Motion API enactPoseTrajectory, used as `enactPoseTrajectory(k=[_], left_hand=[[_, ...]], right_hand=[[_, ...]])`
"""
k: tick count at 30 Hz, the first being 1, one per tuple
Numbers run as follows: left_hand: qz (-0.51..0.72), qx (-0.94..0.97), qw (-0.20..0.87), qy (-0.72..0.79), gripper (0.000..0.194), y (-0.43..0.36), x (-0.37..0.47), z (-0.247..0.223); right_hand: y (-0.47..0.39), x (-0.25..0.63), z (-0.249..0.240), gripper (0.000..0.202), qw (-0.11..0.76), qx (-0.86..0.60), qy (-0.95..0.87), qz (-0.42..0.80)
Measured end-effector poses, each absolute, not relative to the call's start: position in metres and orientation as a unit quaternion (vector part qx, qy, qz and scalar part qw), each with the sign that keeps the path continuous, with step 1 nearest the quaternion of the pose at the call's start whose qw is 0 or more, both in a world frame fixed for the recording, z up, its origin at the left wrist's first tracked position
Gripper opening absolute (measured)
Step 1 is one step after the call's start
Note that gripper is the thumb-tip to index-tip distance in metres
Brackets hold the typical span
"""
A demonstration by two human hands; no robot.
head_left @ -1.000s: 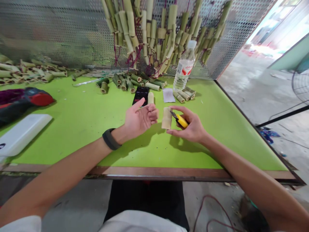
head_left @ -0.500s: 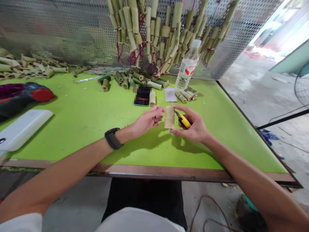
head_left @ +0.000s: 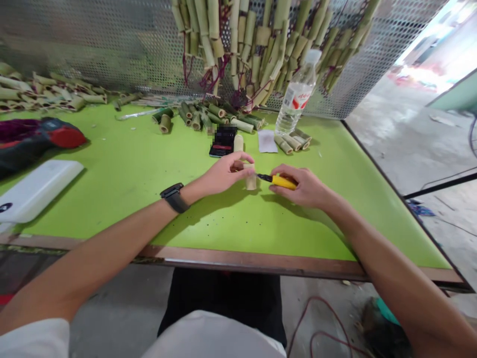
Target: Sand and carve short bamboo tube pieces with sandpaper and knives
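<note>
My left hand [head_left: 230, 173] grips a short, pale bamboo tube [head_left: 251, 183] upright, thumb and fingers around its upper part. In my right hand [head_left: 298, 186] is a yellow and black utility knife [head_left: 282, 182], its dark tip pointing left at the tube's side. Whether the tip touches the bamboo is too small to tell. Just behind my left fingers stand another pale bamboo piece [head_left: 238, 143] and a dark phone-like device [head_left: 222, 141], partly blurred out.
A water bottle [head_left: 294, 102] stands behind a few cut bamboo pieces [head_left: 291, 142] and a paper slip [head_left: 267, 141]. More bamboo [head_left: 212, 117] lies along the perforated metal panel [head_left: 122, 49]. At left are a white box-like device [head_left: 40, 189] and a red-black tool [head_left: 63, 134].
The bamboo tube has passed from my right hand into my left. My right hand now holds only the knife, its tip turned toward the tube. The view has shifted slightly.
</note>
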State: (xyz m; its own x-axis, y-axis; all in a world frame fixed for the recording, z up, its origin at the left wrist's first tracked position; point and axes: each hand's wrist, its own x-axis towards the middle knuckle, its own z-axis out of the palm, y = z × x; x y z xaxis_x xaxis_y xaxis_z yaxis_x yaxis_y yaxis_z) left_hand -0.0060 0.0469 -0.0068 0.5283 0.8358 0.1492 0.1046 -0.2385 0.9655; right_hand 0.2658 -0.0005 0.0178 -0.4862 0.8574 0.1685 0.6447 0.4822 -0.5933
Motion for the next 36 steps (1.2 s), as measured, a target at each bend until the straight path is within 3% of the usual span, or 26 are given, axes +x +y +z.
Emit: enactPoseTrajectory(k=[6, 18, 27, 33, 36], left_hand=[[0.365, 0.711, 0.481, 0.359, 0.035, 0.053, -0.009, -0.007], [0.349, 0.770, 0.391, 0.364, 0.036, 0.057, -0.010, -0.005], [0.318, 0.788, 0.385, 0.359, 0.038, 0.058, -0.011, -0.002], [0.308, 0.791, 0.387, 0.360, 0.035, 0.060, -0.010, -0.003], [0.308, 0.793, 0.379, 0.364, 0.037, 0.060, -0.010, -0.003]], right_hand=[[0.004, 0.267, 0.021, 0.042, 0.178, -0.439, -0.861, 0.185], [0.004, 0.268, 0.013, 0.046, 0.179, -0.448, -0.861, 0.161], [0.005, 0.269, 0.012, 0.048, 0.163, -0.420, -0.867, 0.215], [0.008, 0.267, 0.008, 0.048, 0.211, -0.433, -0.850, 0.214], [0.007, 0.265, 0.010, 0.043, 0.177, -0.409, -0.872, 0.205]])
